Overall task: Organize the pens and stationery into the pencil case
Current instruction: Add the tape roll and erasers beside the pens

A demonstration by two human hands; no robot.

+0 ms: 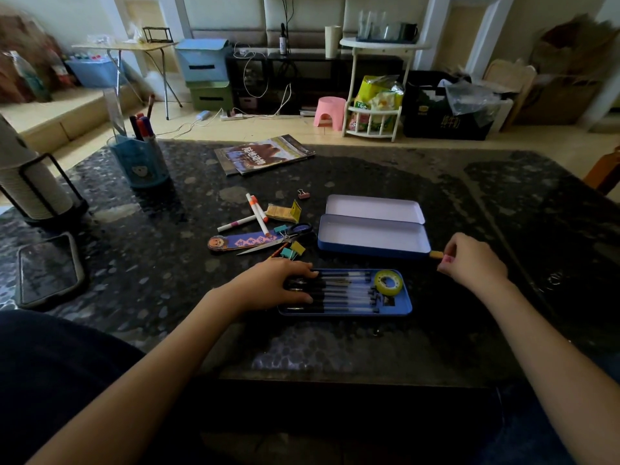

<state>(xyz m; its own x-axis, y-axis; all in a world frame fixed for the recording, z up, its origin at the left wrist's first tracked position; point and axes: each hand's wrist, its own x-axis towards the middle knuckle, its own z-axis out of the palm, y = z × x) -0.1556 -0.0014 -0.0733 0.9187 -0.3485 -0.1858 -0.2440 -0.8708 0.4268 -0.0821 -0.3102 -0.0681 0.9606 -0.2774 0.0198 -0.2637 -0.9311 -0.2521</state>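
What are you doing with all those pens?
A person is packing a pencil case. The left hand rests on a row of pens lying in the blue tray, beside a roll of tape. The right hand pinches a small eraser. The open tin behind is empty; markers, scissors and binder clips wait on the table.

Bare counter (pixel 335 347) lies open between me and the blue tray (pixel 407 307), and more to the right of the open pencil case (pixel 372 234). On my left, scissors (pixel 281 238), markers (pixel 258 214) and binder clips (pixel 292 250) crowd the way; farther left stands a pen cup (pixel 141 162).
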